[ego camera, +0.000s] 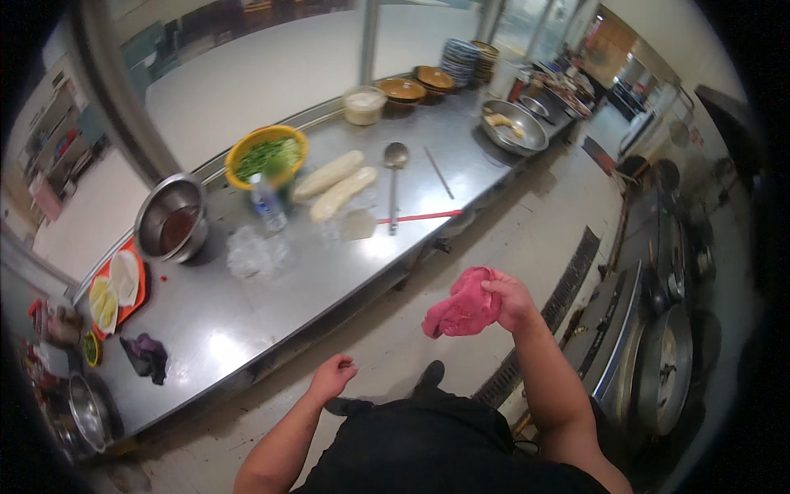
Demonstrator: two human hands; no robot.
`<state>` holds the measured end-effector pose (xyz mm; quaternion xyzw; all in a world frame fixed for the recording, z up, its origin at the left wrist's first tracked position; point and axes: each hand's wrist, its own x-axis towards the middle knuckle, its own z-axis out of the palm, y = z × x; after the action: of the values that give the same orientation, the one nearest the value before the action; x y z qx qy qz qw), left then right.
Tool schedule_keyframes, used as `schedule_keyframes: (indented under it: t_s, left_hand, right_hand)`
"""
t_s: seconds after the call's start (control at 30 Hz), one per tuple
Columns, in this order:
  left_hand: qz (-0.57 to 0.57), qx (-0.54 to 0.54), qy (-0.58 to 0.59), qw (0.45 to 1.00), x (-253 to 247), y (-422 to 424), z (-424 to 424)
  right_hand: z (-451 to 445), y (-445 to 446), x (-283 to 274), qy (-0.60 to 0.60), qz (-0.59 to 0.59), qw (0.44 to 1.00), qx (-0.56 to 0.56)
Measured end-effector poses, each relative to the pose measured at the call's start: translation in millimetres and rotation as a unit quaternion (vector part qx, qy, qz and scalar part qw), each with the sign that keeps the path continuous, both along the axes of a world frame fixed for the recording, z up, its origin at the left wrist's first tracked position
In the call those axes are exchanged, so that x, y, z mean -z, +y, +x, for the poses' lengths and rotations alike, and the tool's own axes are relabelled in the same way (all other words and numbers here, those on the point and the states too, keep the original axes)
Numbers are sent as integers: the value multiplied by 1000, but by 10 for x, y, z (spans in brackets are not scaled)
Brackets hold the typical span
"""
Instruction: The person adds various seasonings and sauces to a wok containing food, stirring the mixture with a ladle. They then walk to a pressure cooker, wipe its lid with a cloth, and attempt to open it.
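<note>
My right hand (pixel 513 301) grips a crumpled pink cloth (pixel 463 305) above the floor, between the counter and the stoves. Nothing shows in my left hand (pixel 333 375), whose fingers curl loosely near the counter's front edge. On the stainless steel counter (pixel 308 281) lie two long pale rolls, apparently dough in plastic wrap (pixel 342 192), beside a yellow basket of chopped greens (pixel 265 154). A plastic bottle (pixel 268 204) and a crumpled clear plastic bag (pixel 253 250) are close by. A metal ladle (pixel 395 179) lies across a red stick (pixel 426 216).
A steel bowl of dark red liquid (pixel 176 225) stands near an orange tray (pixel 137 284). Farther right are brown bowls (pixel 402 91), stacked bowls (pixel 460 62) and a wide steel bowl (pixel 513 131). A floor drain grate (pixel 571 275) runs beside the stoves, near a large wok (pixel 666 370).
</note>
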<state>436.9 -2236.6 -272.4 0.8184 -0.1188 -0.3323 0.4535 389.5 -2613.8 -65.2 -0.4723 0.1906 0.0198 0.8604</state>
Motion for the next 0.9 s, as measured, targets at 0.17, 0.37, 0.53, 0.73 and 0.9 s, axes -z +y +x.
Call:
schedule_keyframes:
  t_s: [0.17,0.37,0.53,0.73,0.9]
  left_hand:
    - [-71,143,-56,986,-985,-1811,110]
    - [-304,247,195,899,-1364,-3899,-105]
    - [-347,154,333,863,-1701,-5067,-238]
    - [-336,168,393,839,-1995,-6341,-174]
    - [-300,238,420,823,-2012,-7489,-44]
  right_hand:
    - [-583,-895,-141,-61,70,995,-34]
    - [-1125,-2234,-259,-147,199,969,-21]
    - [-1681,-3377,-140,-145,275,936,165]
    - [-1997,-4329,-64,-190,267,902,279]
    - [-1894,-4829,768,-144,293,917,230]
